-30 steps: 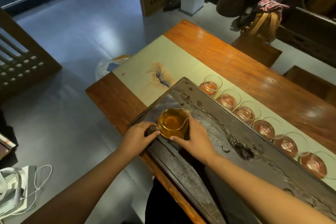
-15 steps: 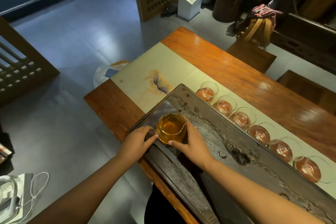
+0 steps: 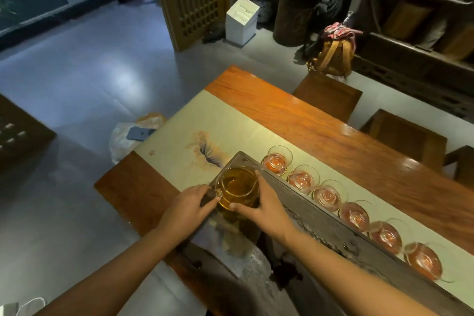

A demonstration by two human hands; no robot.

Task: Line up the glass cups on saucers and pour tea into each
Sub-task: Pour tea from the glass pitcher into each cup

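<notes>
A glass pitcher (image 3: 237, 187) of amber tea is held between both hands over the near left corner of the dark stone tea tray (image 3: 320, 215). My left hand (image 3: 188, 206) grips its dark handle on the left. My right hand (image 3: 264, 209) wraps thumb and fingers round the pitcher's body from the right. Several glass cups on reddish saucers stand in a diagonal row on the pale runner just beyond the tray, from the first cup (image 3: 278, 160) to the last cup (image 3: 423, 260) at the right. Whether tea is in them is unclear.
The orange wooden table (image 3: 320, 120) carries a cream runner (image 3: 205, 123) with a painted feather. Wooden stools (image 3: 328, 95) stand along the far side. A plastic bag with a phone (image 3: 139, 133) lies on the floor by the table's left end.
Both hands have lifted the pitcher and carried it toward the tray's far left corner, nearer the first cup. The view has tilted upward.
</notes>
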